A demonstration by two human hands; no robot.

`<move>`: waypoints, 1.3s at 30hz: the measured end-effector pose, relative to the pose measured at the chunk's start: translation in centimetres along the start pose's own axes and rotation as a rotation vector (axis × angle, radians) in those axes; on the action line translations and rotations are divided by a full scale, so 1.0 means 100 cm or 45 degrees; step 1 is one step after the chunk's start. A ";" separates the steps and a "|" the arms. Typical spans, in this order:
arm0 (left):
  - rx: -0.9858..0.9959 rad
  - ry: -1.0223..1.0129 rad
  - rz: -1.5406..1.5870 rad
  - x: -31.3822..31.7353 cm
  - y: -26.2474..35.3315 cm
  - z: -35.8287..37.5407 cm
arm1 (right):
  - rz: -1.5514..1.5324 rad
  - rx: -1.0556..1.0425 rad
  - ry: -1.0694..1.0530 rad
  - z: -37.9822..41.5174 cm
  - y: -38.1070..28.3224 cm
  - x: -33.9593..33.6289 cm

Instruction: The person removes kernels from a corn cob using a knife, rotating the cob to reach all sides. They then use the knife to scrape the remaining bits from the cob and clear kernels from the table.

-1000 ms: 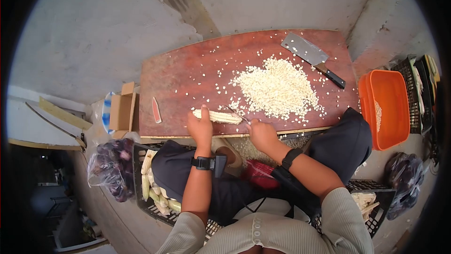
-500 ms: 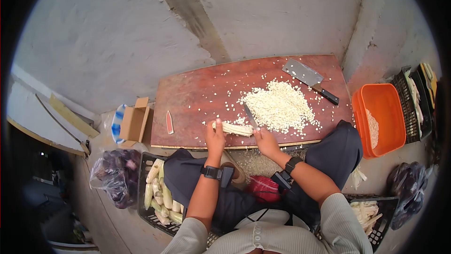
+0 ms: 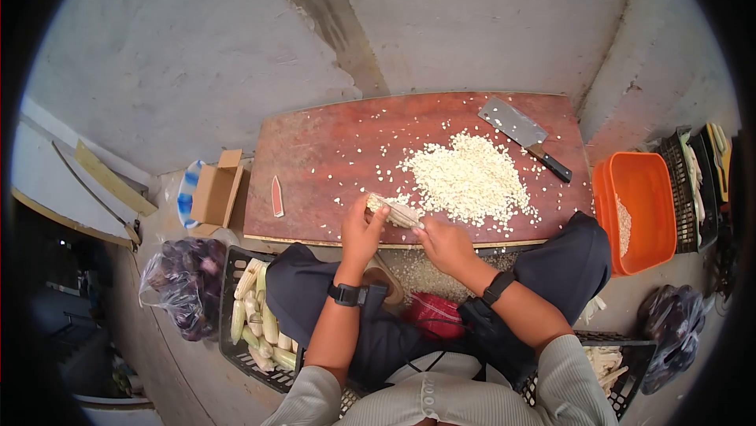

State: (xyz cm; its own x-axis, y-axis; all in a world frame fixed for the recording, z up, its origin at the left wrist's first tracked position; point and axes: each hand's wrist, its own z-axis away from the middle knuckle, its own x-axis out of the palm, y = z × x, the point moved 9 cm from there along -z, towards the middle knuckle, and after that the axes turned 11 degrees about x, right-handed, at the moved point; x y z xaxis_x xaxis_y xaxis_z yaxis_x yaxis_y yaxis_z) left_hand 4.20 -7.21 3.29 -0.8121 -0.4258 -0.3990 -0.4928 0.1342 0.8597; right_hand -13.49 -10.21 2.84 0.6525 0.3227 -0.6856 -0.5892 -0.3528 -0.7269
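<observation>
My left hand (image 3: pixel 362 231) grips the left end of a corn cob (image 3: pixel 398 212) over the front edge of the red-brown table (image 3: pixel 307 158). At the cob's right end my right hand (image 3: pixel 446 245) is closed, its fingers against the cob; the small knife's blade cannot be made out. Part of the cob looks stripped of kernels. A pile of pale cut kernels (image 3: pixel 470 178) lies just beyond my right hand, with loose kernels scattered around it. A cleaver (image 3: pixel 520 128) with a black handle rests at the back right of the table.
A crate of corn cobs (image 3: pixel 264 324) stands at lower left, beside a bag of purple produce (image 3: pixel 185 284) and a cardboard box (image 3: pixel 216 194). At right are an orange bin (image 3: pixel 647 209), a crate of husks (image 3: pixel 606 367) and another dark bag (image 3: pixel 673 324).
The cob has turned in my hands and tilts more, showing a stripped side. The knife blade seen beside the kernels is no longer visible. The view has shifted slightly.
</observation>
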 end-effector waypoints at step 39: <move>0.318 -0.111 -0.553 0.009 0.030 -0.012 | 0.004 -0.077 0.130 -0.007 0.015 0.010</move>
State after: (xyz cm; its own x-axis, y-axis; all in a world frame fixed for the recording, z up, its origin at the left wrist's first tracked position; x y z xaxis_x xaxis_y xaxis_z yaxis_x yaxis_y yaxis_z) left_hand 2.41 -8.22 5.87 -0.5336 -0.4147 -0.7371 -0.8418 0.1756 0.5105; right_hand -13.38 -11.06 1.09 0.6975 0.2313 -0.6782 -0.5637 -0.4070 -0.7187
